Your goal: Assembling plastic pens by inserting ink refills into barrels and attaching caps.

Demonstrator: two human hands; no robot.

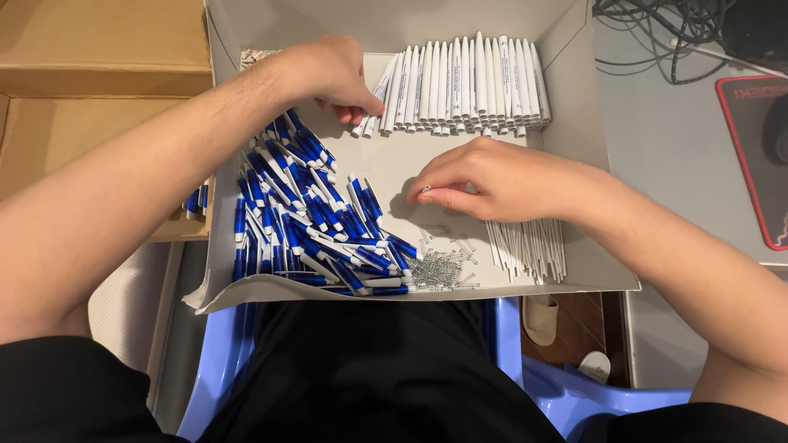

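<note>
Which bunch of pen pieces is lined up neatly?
The white pen barrels at the box's far end lie side by side in a row; the blue-and-white pieces are a jumbled heap.

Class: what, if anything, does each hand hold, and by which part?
Right hand pinches a small white part at its fingertips. Left hand touches the white barrels; any hold cannot be told.

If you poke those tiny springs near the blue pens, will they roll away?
The springs look thin and light, so a poke would probably scatter them. They lie tangled in a heap, so some may cling together. The flat box floor gives little to stop them.
</note>
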